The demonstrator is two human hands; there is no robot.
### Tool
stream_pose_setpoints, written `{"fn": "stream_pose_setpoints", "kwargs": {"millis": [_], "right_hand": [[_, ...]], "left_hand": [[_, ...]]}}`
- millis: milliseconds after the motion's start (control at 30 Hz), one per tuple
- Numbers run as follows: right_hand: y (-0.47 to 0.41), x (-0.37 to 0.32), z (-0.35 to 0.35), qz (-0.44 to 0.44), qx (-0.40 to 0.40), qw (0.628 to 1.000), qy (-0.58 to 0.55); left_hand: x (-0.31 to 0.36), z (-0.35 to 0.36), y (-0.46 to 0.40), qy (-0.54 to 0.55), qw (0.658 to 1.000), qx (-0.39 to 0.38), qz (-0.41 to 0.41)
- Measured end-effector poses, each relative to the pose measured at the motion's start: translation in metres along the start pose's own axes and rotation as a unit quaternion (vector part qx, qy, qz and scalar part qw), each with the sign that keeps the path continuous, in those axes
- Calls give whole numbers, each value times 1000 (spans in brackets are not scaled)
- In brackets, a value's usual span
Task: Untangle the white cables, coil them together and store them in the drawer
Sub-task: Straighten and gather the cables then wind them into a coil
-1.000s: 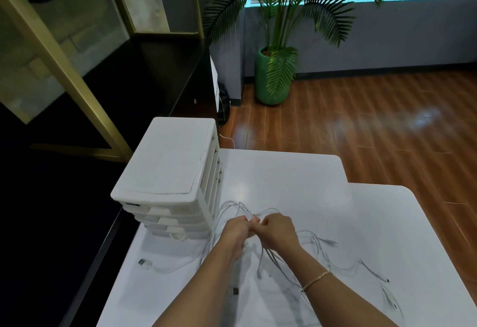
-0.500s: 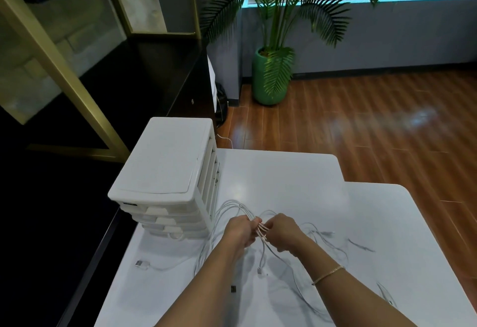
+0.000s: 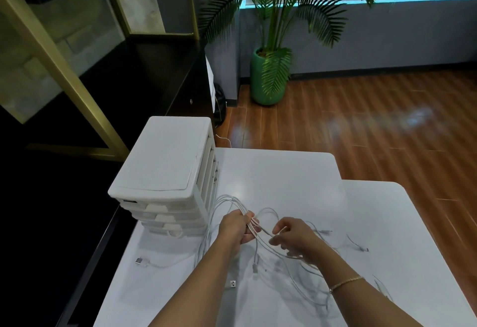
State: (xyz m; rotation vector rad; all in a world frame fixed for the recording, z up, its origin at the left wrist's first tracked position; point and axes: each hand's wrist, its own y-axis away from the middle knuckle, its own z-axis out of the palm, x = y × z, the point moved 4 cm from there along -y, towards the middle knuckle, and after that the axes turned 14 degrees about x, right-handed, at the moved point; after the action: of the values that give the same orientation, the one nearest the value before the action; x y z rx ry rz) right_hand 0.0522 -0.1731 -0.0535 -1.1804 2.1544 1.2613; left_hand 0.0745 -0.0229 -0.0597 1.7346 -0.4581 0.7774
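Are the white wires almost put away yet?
Not yet. The left hand grips a gathered bunch of white cables, and the right hand pinches one strand. Loose ends still sprawl over the table. The drawer unit looks closed, so coiling and storing remain.

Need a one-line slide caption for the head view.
Left hand grips bunched white cables beside the drawer unit; right hand pinches one strand.

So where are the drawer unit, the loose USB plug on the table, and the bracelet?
drawer unit (image 3: 165,161): head view, on its flat white top.
USB plug (image 3: 139,261): head view, on the metal end lying left of the arms.
bracelet (image 3: 346,282): head view, on the chain across the right wrist.
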Motion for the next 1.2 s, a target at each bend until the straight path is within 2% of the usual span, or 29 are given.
{"fn": "stream_pose_setpoints", "kwargs": {"millis": [100, 167, 300, 533, 600, 733, 867, 1033, 1200], "right_hand": [[2, -12, 1, -106, 53, 989, 88], [5, -18, 4, -137, 58, 981, 124], [9, -20, 12, -146, -8, 976, 160], [11, -10, 6, -167, -32, 940, 295], [11, -7, 3, -155, -34, 950, 269], [15, -20, 6, -103, -36, 991, 76], [21, -25, 24, -129, -55, 985, 98], [22, -17, 38, -133, -33, 985, 108], [20, -14, 35, -92, -111, 989, 32]], "left_hand": [[-1, -1, 1, -6, 1000, -2, 5], [-1, -1, 1, 2, 1000, -4, 2], [-2, -3, 2, 0, 1000, -2, 4], [0, -12, -3, 24, 1000, 20, -1], [0, -12, 0, 30, 999, 15, -8], [-6, -9, 2, 21, 1000, 12, -5], [-8, -10, -2, 17, 999, 30, 2], [-10, -9, 0, -11, 1000, 19, 17], [-11, -10, 1, 11, 1000, 8, -4]]}}
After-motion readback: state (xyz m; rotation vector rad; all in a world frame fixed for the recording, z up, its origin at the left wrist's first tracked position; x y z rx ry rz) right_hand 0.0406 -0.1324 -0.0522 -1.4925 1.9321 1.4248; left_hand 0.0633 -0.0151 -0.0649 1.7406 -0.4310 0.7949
